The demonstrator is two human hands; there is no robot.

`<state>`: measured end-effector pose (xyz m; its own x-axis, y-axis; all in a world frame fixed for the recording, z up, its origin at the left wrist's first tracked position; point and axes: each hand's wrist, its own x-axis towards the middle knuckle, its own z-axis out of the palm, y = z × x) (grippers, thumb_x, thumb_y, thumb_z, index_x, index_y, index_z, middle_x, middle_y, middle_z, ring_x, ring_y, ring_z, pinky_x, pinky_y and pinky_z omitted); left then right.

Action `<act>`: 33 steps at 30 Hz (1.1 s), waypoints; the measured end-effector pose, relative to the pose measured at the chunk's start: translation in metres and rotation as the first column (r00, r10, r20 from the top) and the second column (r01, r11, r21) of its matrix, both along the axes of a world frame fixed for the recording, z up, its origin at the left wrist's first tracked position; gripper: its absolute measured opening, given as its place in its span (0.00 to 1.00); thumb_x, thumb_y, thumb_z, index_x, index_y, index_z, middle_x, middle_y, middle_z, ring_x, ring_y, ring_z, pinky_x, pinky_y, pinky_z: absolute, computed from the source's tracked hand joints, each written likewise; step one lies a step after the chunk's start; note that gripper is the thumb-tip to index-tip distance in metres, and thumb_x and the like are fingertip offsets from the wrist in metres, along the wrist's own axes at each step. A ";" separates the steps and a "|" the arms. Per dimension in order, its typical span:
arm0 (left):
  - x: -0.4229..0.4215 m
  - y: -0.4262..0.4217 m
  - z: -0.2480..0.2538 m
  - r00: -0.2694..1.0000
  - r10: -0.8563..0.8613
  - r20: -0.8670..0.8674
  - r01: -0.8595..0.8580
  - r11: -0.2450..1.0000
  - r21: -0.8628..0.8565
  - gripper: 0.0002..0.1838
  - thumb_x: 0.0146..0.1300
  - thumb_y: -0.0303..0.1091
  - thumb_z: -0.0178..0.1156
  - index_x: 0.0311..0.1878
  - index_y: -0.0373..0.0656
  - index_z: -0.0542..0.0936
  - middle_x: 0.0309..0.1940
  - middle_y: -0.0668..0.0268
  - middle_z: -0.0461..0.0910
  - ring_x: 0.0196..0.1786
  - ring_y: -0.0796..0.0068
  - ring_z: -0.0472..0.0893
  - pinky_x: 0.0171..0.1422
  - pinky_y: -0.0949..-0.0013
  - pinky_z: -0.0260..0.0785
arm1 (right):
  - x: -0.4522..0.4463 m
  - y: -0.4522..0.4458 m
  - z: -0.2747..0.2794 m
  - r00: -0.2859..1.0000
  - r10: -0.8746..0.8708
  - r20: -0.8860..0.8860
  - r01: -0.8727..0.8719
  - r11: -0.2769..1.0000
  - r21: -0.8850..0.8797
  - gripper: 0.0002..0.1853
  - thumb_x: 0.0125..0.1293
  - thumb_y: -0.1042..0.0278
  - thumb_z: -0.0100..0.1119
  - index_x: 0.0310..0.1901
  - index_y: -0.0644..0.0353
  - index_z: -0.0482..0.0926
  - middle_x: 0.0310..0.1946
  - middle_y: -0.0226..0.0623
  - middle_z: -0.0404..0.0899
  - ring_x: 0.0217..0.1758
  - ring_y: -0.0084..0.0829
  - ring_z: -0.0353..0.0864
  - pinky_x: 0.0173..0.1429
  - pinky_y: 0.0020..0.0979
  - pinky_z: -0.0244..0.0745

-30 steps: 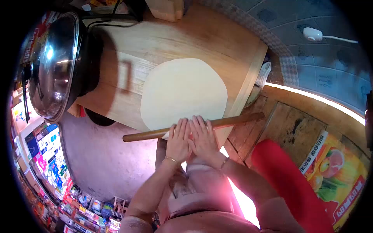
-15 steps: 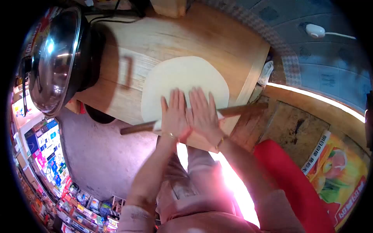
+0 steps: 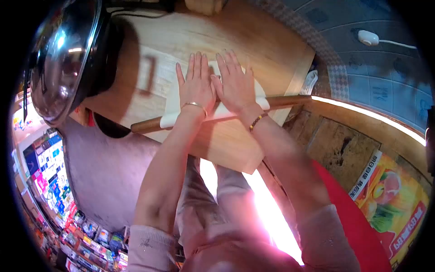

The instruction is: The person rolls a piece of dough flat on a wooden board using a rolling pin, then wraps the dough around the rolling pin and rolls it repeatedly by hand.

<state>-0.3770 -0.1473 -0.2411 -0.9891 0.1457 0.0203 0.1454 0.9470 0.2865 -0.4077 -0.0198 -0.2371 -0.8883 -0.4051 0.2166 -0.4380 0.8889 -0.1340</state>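
Note:
A pale sheet of dough lies on the wooden board, its near part wrapped around a long brown rolling pin. My left hand rests flat over the dough, fingers stretched out and pointing away from me. Beside it, thumbs nearly touching, my right hand lies flat too, its fingers spread. The pin passes beneath the heels of my hands and wrists, and both its ends stick out. Much of the dough is hidden under my hands.
A dark pan with a shiny glass lid stands at the left of the wooden board. A red cloth-like shape and a colourful printed box are at the lower right. Blue tiles cover the far right.
Both hands have slid forward, away from me, over the dough. The rolling pin has rolled forward with dough around it, and less flat dough shows.

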 end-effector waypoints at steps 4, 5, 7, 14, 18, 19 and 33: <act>0.071 -0.018 -0.021 0.989 -0.049 0.142 0.043 0.998 0.046 0.35 0.63 0.48 0.52 0.69 0.35 0.62 0.69 0.49 0.61 0.74 0.56 0.58 0.77 0.43 0.36 | 0.083 0.030 -0.017 0.980 0.005 0.198 -0.021 0.997 0.078 0.28 0.64 0.48 0.53 0.62 0.53 0.71 0.66 0.39 0.67 0.72 0.35 0.59 0.73 0.49 0.48; 0.082 -0.021 -0.041 0.997 -0.067 0.029 0.064 0.996 0.067 0.38 0.61 0.51 0.53 0.69 0.35 0.61 0.69 0.49 0.63 0.73 0.56 0.59 0.76 0.43 0.37 | 0.091 0.033 -0.026 0.971 0.016 0.238 -0.033 0.997 0.069 0.29 0.63 0.46 0.53 0.62 0.51 0.71 0.66 0.38 0.67 0.72 0.34 0.59 0.73 0.49 0.47; 0.016 -0.023 -0.021 0.993 -0.033 0.117 0.026 0.997 0.067 0.38 0.63 0.52 0.52 0.69 0.34 0.61 0.69 0.50 0.62 0.74 0.57 0.58 0.77 0.44 0.37 | 0.028 0.023 -0.015 0.966 0.040 0.256 -0.054 0.997 0.046 0.31 0.58 0.49 0.59 0.61 0.53 0.71 0.63 0.41 0.67 0.71 0.36 0.60 0.73 0.55 0.46; -0.050 -0.028 -0.027 0.966 0.148 -0.213 -0.133 0.988 0.083 0.23 0.64 0.42 0.50 0.58 0.39 0.72 0.54 0.53 0.73 0.61 0.55 0.68 0.71 0.46 0.49 | -0.047 0.010 -0.027 0.992 -0.123 -0.037 0.121 0.992 -0.036 0.24 0.61 0.49 0.57 0.53 0.56 0.76 0.53 0.38 0.75 0.62 0.35 0.68 0.71 0.47 0.51; -0.129 -0.041 -0.028 0.961 0.053 -0.271 -0.065 0.997 -0.036 0.12 0.63 0.40 0.52 0.34 0.44 0.81 0.35 0.62 0.80 0.44 0.62 0.76 0.57 0.54 0.63 | -0.099 -0.005 -0.023 0.973 -0.214 0.092 0.220 0.974 -0.059 0.16 0.63 0.54 0.52 0.42 0.57 0.80 0.42 0.42 0.81 0.50 0.39 0.76 0.61 0.44 0.62; -0.151 -0.043 -0.033 0.955 0.004 -0.298 -0.033 0.995 -0.094 0.14 0.63 0.41 0.52 0.28 0.45 0.81 0.29 0.64 0.80 0.38 0.63 0.77 0.46 0.58 0.67 | -0.127 -0.010 -0.016 0.934 -0.286 0.214 0.290 0.957 0.014 0.13 0.62 0.58 0.52 0.37 0.57 0.81 0.38 0.41 0.82 0.45 0.40 0.78 0.54 0.43 0.67; 0.000 -0.060 0.001 0.799 -0.554 0.235 0.569 0.823 0.005 0.15 0.65 0.41 0.50 0.49 0.46 0.78 0.45 0.62 0.76 0.50 0.65 0.74 0.62 0.53 0.59 | 0.103 -0.024 0.000 0.833 -0.458 0.309 0.395 0.885 0.248 0.20 0.62 0.50 0.54 0.46 0.58 0.76 0.43 0.37 0.75 0.54 0.37 0.70 0.64 0.49 0.58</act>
<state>-0.3775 -0.2071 -0.2401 -0.7115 0.6701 -0.2115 0.5986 0.7356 0.3171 -0.3046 -0.0437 -0.2369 -0.9839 0.0306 -0.1763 0.0379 0.9985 -0.0385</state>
